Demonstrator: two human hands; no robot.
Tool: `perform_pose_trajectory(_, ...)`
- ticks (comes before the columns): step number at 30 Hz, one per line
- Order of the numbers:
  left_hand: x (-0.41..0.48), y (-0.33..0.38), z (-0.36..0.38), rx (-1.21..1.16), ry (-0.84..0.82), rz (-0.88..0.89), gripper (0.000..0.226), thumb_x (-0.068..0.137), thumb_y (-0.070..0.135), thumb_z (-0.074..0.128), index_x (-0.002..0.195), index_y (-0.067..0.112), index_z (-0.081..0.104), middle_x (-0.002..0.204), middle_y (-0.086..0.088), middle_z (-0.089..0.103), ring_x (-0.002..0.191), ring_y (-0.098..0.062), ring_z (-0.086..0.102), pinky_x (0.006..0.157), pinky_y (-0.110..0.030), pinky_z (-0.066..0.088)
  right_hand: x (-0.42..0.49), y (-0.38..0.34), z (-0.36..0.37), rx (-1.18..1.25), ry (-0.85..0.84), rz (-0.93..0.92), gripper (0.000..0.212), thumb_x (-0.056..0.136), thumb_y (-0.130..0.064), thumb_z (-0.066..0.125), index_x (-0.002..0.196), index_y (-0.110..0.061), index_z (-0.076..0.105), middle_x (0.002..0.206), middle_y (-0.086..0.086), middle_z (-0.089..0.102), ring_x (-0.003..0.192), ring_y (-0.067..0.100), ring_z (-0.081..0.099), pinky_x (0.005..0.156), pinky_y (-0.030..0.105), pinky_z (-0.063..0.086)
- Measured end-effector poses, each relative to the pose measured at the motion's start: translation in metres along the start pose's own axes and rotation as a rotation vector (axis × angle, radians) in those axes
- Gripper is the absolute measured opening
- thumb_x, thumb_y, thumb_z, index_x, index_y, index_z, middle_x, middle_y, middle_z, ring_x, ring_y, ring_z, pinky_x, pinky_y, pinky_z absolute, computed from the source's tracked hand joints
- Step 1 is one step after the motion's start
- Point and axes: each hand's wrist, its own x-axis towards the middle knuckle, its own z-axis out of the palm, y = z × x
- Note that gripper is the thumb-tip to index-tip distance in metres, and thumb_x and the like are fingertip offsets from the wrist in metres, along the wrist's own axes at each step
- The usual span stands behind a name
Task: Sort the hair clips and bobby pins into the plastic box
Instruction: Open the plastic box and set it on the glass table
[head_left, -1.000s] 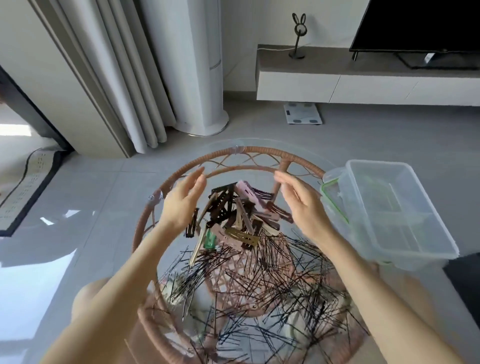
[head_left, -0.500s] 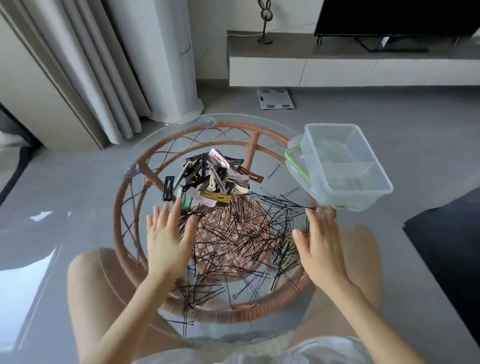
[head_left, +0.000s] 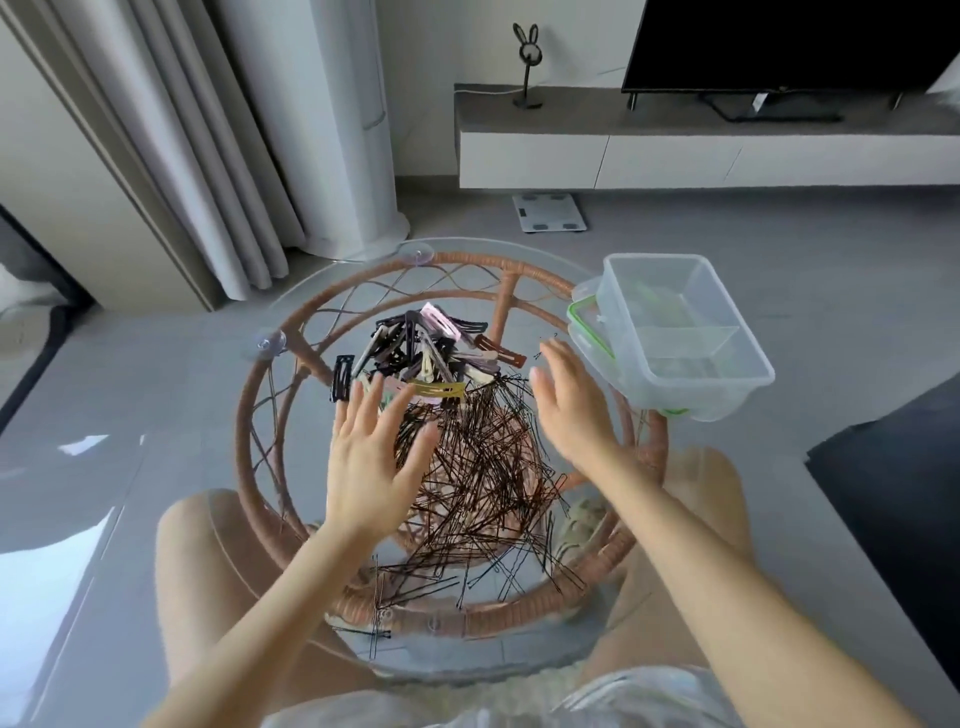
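Observation:
A heap of coloured snap hair clips lies at the far side of a round glass tabletop on a rattan frame. A wide tangle of dark bobby pins spreads from the clips toward me. My left hand hovers flat over the left edge of the pins, fingers spread, holding nothing. On the right side of the pins my right hand is raised on edge with straight fingers, also empty. A clear plastic box with a divider sits at the table's right rim.
The box rests on its green-edged lid, overhanging the glass edge. Stray pins lie near the front rim. My bare knees show under the glass. A dark mat is on the floor at right, curtains and a TV cabinet beyond.
Both hands pulled back from the clip heap toward me, then moved inward again; they now flank the bobby pins, which look gathered closer together. The camera view shifted.

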Motion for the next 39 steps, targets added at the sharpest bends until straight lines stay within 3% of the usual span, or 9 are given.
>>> perform_pose_trajectory(4, -0.004, -0.013, -0.006, 0.122, -0.117, 0.150, 0.066, 0.085, 0.066, 0.021, 0.142, 0.034, 0.030, 0.157, 0.001, 0.013, 0.147, -0.018, -0.001, 0.120, -0.041, -0.002, 0.046, 0.017, 0.005, -0.140, -0.184, -0.004, 0.049, 0.100, -0.030, 0.026, 0.144, -0.009, 0.022, 0.156, 0.008, 0.019, 0.144, 0.020, 0.015, 0.118, 0.035, 0.013)
perform_pose_trajectory(9, -0.024, 0.000, -0.004, 0.282, -0.220, 0.491, 0.062, 0.088, 0.066, 0.021, 0.141, 0.036, 0.030, 0.157, -0.002, 0.015, 0.148, -0.023, 0.000, 0.119, -0.048, 0.002, 0.002, 0.010, 0.006, -0.086, -0.195, -0.030, 0.047, 0.101, -0.031, 0.024, 0.143, -0.011, 0.028, 0.153, 0.007, 0.026, 0.142, 0.019, 0.022, 0.117, 0.033, 0.018)
perform_pose_trajectory(12, -0.036, 0.010, 0.004, 0.308, -0.318, 0.797, 0.055, 0.089, 0.064, 0.031, 0.137, 0.039, 0.040, 0.156, -0.005, 0.022, 0.147, -0.027, 0.006, 0.117, -0.054, 0.005, -0.044, 0.000, -0.006, 0.106, -0.255, -0.089, 0.044, 0.100, -0.027, 0.030, 0.141, -0.012, 0.033, 0.149, 0.005, 0.036, 0.137, 0.016, 0.033, 0.111, 0.021, 0.023)
perform_pose_trajectory(15, -0.044, 0.008, 0.005, 0.370, -0.314, 0.969, 0.059, 0.085, 0.067, 0.037, 0.136, 0.038, 0.043, 0.153, -0.008, 0.029, 0.145, -0.032, 0.015, 0.112, -0.062, 0.013, -0.073, 0.008, -0.029, 0.204, -0.101, -0.052, 0.048, 0.095, -0.033, 0.041, 0.139, -0.015, 0.036, 0.146, -0.001, 0.039, 0.135, 0.007, 0.032, 0.106, 0.008, 0.017)
perform_pose_trajectory(19, -0.053, -0.018, -0.006, 0.500, -0.278, 0.768, 0.094, 0.070, 0.086, 0.028, 0.147, 0.036, 0.014, 0.155, -0.015, 0.020, 0.143, -0.039, 0.013, 0.107, -0.065, 0.011, -0.116, 0.031, -0.037, -0.093, -0.293, -0.151, 0.104, 0.068, -0.082, 0.040, 0.146, -0.028, -0.002, 0.156, -0.003, -0.004, 0.145, 0.012, -0.009, 0.118, 0.035, -0.004)
perform_pose_trajectory(22, -0.057, -0.032, -0.006, 0.496, -0.284, 0.484, 0.113, 0.058, 0.094, 0.029, 0.148, 0.033, 0.000, 0.156, -0.017, 0.015, 0.144, -0.036, 0.004, 0.108, -0.066, 0.010, -0.129, 0.038, -0.021, -0.379, -0.366, -0.246, 0.120, 0.056, -0.094, 0.029, 0.140, -0.030, -0.027, 0.153, 0.008, -0.020, 0.143, 0.025, -0.019, 0.115, 0.045, -0.013)
perform_pose_trajectory(26, -0.045, -0.025, 0.004, 0.445, -0.293, 0.280, 0.110, 0.059, 0.094, 0.024, 0.147, 0.035, -0.006, 0.156, -0.014, 0.007, 0.144, -0.040, 0.003, 0.111, -0.065, 0.010, -0.111, 0.019, 0.000, -0.401, -0.315, -0.271, 0.119, 0.061, -0.092, 0.026, 0.144, -0.021, -0.020, 0.153, 0.017, -0.015, 0.142, 0.033, -0.015, 0.113, 0.046, -0.009)
perform_pose_trajectory(30, -0.022, -0.018, 0.013, 0.370, -0.240, 0.172, 0.101, 0.062, 0.091, 0.011, 0.144, 0.038, -0.013, 0.157, -0.011, -0.008, 0.144, -0.037, -0.011, 0.111, -0.053, -0.006, -0.085, -0.002, 0.014, -0.379, -0.327, -0.271, 0.110, 0.063, -0.090, 0.018, 0.137, -0.027, -0.035, 0.150, 0.017, -0.025, 0.141, 0.030, -0.021, 0.115, 0.040, -0.017)
perform_pose_trajectory(39, 0.003, -0.007, 0.014, 0.040, -0.101, 0.061, 0.080, 0.081, 0.071, 0.005, 0.148, 0.027, 0.016, 0.159, -0.004, 0.008, 0.147, -0.022, -0.006, 0.120, -0.045, -0.004, -0.050, -0.031, 0.036, -0.242, -0.162, -0.230, 0.099, 0.073, -0.081, 0.019, 0.147, -0.017, 0.004, 0.155, 0.016, 0.017, 0.144, 0.027, 0.013, 0.119, 0.045, 0.008)
